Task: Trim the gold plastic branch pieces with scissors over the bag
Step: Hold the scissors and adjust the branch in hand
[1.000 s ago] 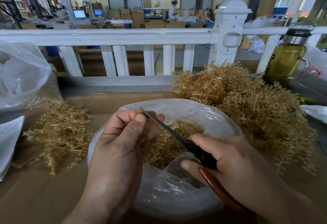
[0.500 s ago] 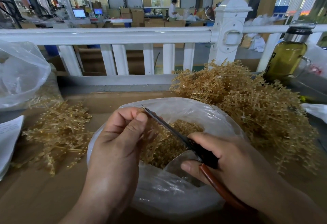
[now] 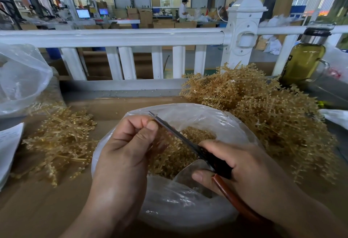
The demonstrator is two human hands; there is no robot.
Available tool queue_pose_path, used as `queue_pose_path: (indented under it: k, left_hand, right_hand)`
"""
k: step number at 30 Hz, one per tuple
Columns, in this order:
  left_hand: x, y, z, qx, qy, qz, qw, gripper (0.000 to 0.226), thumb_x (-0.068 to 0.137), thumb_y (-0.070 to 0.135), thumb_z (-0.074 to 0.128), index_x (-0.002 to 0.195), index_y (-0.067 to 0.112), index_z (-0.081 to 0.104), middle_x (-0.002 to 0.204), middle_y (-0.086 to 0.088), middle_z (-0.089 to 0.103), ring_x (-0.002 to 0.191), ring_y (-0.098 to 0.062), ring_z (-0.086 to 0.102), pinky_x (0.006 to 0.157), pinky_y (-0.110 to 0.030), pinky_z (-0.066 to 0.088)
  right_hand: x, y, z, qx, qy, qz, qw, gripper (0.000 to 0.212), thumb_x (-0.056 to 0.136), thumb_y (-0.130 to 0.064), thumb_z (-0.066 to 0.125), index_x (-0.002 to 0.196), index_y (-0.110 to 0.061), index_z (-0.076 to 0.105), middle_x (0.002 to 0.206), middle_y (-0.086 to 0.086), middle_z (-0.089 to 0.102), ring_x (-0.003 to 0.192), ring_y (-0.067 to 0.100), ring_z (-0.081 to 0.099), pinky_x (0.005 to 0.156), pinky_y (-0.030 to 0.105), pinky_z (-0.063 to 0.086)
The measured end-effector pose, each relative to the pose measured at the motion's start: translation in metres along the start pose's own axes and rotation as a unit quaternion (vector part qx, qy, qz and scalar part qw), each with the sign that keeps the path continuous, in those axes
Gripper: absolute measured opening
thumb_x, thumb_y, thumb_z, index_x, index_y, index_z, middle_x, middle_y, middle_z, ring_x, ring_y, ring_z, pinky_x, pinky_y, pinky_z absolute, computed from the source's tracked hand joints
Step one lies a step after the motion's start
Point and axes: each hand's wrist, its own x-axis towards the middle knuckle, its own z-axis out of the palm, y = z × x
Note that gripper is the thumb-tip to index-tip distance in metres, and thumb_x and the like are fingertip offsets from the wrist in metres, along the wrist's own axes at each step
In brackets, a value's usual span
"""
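Observation:
A clear plastic bag (image 3: 188,209) lies open on the table in front of me, with gold trimmed bits (image 3: 175,156) inside. Over its mouth my left hand (image 3: 124,151) pinches a gold plastic branch piece (image 3: 160,143), mostly hidden behind the fingers and blurred. My right hand (image 3: 244,170) grips the scissors (image 3: 190,143) by their brown handles. The dark blades point up and left, their tip beside my left fingertips.
A large heap of gold branches (image 3: 263,109) lies right of the bag, a smaller pile (image 3: 62,141) to the left. A second plastic bag (image 3: 20,79) and paper (image 3: 7,143) sit far left. A bottle (image 3: 303,59) stands back right by the white railing (image 3: 113,36).
The scissor blades have shifted slightly along the piece by my left fingers. My left fingers have curled tighter on the piece. Both hands stay over the bag.

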Motion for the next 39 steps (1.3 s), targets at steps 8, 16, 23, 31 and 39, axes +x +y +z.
queue_pose_path:
  k: [8, 16, 23, 31, 39]
  left_hand:
    - [0.000, -0.004, -0.001, -0.011, -0.010, -0.001, 1.000, 0.006, 0.083, 0.022, 0.065, 0.077, 0.021, 0.067, 0.084, -0.009, 0.068, 0.075, -0.019, 0.065, 0.068, -0.028, 0.057]
    - [-0.001, -0.004, 0.000, -0.023, -0.008, -0.004, 1.000, 0.007, 0.083, 0.021, 0.065, 0.077, 0.021, 0.068, 0.086, -0.012, 0.069, 0.074, -0.020, 0.065, 0.067, -0.027, 0.057]
    - [-0.002, -0.003, 0.001, -0.029, -0.010, -0.011, 0.999, 0.008, 0.084, 0.020, 0.064, 0.077, 0.020, 0.066, 0.084, -0.012, 0.068, 0.072, -0.021, 0.062, 0.064, -0.028, 0.056]
    - [-0.002, -0.002, 0.002, -0.034, -0.006, -0.025, 0.999, 0.011, 0.087, 0.018, 0.063, 0.076, 0.020, 0.065, 0.082, -0.010, 0.069, 0.070, -0.019, 0.064, 0.063, -0.027, 0.057]
    - [-0.002, -0.001, 0.003, -0.031, -0.005, -0.045, 0.998, 0.015, 0.086, 0.021, 0.061, 0.073, 0.021, 0.066, 0.082, -0.012, 0.069, 0.070, -0.021, 0.066, 0.061, -0.029, 0.057]
  right_hand:
    - [0.000, -0.001, -0.001, 0.003, -0.005, 0.013, 1.000, 0.046, 0.083, -0.071, 0.051, 0.098, -0.029, 0.061, 0.071, -0.013, 0.058, 0.061, 0.003, 0.057, 0.049, 0.018, 0.039]
    - [0.000, -0.004, -0.001, 0.002, -0.005, 0.017, 1.000, 0.048, 0.083, -0.070, 0.048, 0.096, -0.027, 0.064, 0.063, -0.011, 0.057, 0.060, 0.004, 0.057, 0.050, 0.017, 0.035]
    - [0.001, -0.009, -0.003, 0.003, -0.010, 0.020, 1.000, 0.041, 0.085, -0.065, 0.050, 0.091, -0.027, 0.064, 0.059, -0.011, 0.053, 0.061, 0.006, 0.057, 0.049, 0.012, 0.035]
    - [0.002, -0.011, -0.005, -0.007, -0.026, 0.041, 0.999, 0.039, 0.083, -0.064, 0.053, 0.089, -0.026, 0.061, 0.059, -0.011, 0.052, 0.059, 0.008, 0.056, 0.049, 0.019, 0.035]
    - [0.002, -0.012, -0.004, -0.015, -0.029, 0.044, 0.998, 0.041, 0.083, -0.064, 0.052, 0.090, -0.025, 0.060, 0.060, -0.007, 0.053, 0.061, 0.011, 0.056, 0.051, 0.021, 0.036]
